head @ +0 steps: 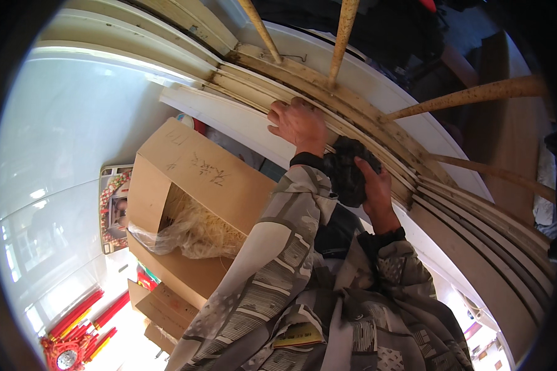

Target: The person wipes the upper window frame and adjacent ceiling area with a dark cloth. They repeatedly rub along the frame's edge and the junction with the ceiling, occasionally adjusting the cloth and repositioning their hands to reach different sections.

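My left hand [299, 126], its fingers bent, rests on the grooved window track [260, 95] of a pale frame. Just below and to the right, my right hand [376, 188] grips a crumpled black cloth [350, 171] beside the same track. My left forearm, in a patterned grey sleeve, crosses in front of an open cardboard box [204, 162]. What lies under my left fingertips is hidden.
Rusty metal bars [343, 44] rise beyond the track. The cardboard box bears handwriting and holds straw-like material with clear plastic [195, 232]. Smaller cartons [167, 306] stand below it. A framed picture [113, 208] and red decorations [74, 343] are at the left.
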Action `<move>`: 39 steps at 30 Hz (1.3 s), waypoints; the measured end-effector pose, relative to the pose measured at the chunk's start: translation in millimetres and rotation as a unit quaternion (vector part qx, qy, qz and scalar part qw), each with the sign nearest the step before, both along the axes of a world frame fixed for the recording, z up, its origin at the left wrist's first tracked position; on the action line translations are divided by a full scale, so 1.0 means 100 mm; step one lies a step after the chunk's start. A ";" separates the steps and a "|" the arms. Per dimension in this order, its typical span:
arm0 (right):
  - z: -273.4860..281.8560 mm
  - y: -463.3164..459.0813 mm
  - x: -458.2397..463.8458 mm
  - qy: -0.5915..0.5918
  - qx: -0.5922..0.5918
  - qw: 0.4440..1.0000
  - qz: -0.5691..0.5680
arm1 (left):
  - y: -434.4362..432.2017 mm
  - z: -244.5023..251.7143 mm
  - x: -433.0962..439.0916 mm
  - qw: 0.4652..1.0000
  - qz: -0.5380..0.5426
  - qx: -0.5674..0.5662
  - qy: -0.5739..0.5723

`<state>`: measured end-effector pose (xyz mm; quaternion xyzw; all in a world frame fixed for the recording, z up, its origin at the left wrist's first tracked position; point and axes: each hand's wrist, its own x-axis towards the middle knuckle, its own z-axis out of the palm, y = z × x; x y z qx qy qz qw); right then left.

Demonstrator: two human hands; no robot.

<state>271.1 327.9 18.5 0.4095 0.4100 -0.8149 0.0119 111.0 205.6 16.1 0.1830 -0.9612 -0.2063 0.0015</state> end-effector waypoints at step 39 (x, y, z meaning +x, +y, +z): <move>-0.12 0.06 0.06 0.045 0.002 0.999 0.016 | -0.11 -0.20 -0.01 0.993 0.002 0.085 0.080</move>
